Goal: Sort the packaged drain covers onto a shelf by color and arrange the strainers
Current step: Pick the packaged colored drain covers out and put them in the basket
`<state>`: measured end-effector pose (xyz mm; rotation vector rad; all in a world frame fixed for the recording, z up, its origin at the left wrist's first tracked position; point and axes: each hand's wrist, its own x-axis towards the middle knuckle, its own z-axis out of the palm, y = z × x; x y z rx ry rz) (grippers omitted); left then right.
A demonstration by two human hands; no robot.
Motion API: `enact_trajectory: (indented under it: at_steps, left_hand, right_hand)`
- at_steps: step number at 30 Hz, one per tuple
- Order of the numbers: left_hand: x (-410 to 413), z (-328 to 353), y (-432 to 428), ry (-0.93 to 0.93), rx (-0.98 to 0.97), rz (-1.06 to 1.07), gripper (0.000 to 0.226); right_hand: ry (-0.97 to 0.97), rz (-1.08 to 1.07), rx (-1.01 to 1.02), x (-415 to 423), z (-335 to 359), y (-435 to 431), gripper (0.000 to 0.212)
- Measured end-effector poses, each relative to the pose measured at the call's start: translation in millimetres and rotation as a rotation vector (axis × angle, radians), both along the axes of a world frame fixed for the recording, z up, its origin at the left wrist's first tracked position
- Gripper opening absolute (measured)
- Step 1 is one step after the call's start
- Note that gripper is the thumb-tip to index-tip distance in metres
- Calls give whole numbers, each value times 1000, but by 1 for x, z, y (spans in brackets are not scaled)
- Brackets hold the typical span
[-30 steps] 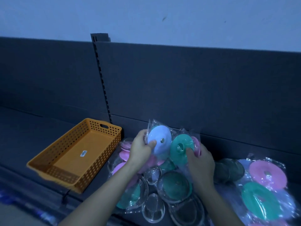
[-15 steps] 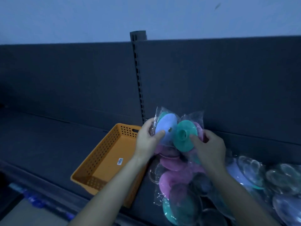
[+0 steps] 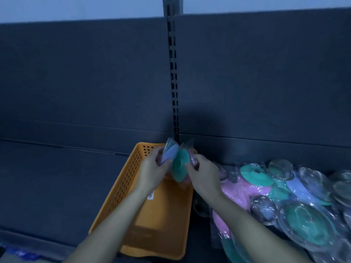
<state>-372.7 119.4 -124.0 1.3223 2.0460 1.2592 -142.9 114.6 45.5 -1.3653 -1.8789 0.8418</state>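
Over the far end of the orange basket (image 3: 121, 186), the left hand (image 3: 152, 170) pinches a bagged lavender drain cover (image 3: 170, 153) and the right hand (image 3: 204, 178) pinches a green drain cover (image 3: 181, 164), fanned apart. They look like light, floppy discs in slick clear film that will likely slide on one another, so grip across the disc itself, not the loose film edge. The heap of covers and clear strainers (image 3: 296, 190) lies toward the right end of the shelf (image 3: 57, 177).

Looking like a shop: dark retail shelf (image 3: 57, 186), slotted upright (image 3: 173, 73) running up the back panel (image 3: 266, 73), packaged drain covers (image 3: 311, 221) piling at right, orange basket (image 3: 123, 186) sitting beside them.
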Motion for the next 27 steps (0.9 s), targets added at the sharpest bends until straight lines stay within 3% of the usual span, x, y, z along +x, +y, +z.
enact_trajectory:
  at_steps: [2,3,5,10,14,17,21,24,27]
  left_hand:
    - [30,47,-10,28,-53,-234,39]
    - [59,108,-27,68,-37,-163,37]
    - [76,132,-45,130,-45,-161,43]
    - [77,123,-45,194,-175,-324,72]
    - [81,141,-50,308,-156,-353,92]
    - [93,162,-52,416,5,-368,76]
    - [127,171,-44,484,216,-502,53]
    - [155,167,-34,495,225,-635,31]
    - [179,158,-18,590,97,-786,16]
  right_hand:
    - [-227,2,90,-6,-10,4,11]
    - [-330,-2,116,-7,-15,6,15]
    - [-418,15,83,-7,-22,7,24]
    - [-305,148,-86,2,-22,3,40]
    - [-162,130,-59,23,-9,1,44]
    - [-145,42,-22,54,2,0,37]
    - [-286,-5,28,103,5,-4,28]
    - [-402,-2,14,139,-3,-8,19]
    - [-483,-2,20,170,-9,-10,19]
